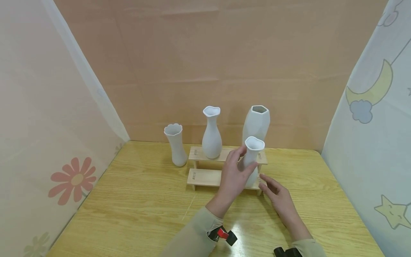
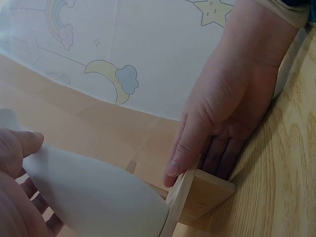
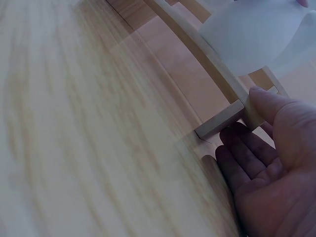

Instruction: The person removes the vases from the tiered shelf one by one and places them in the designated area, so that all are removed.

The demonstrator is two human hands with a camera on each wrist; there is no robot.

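My left hand (image 1: 232,176) grips a small white vase (image 1: 253,152) with a wavy rim, thumb and fingers around its body. The vase stands upright at the right end of the lower board of a two-tier wooden stand (image 1: 205,177). In the left wrist view its base (image 2: 148,212) meets the board. My right hand (image 1: 282,203) holds the right end of that lower board. The right wrist view shows the thumb (image 3: 269,103) on the board's end and the other fingers curled near the leg (image 3: 219,121) below.
On the upper board are a slim-necked white vase (image 1: 212,137) at left and a faceted white vase (image 1: 257,123) at right, partly hidden behind the gripped one. A scalloped white vase (image 1: 176,146) stands on the wooden table (image 1: 138,200) left of the stand. Cloth panels surround the table.
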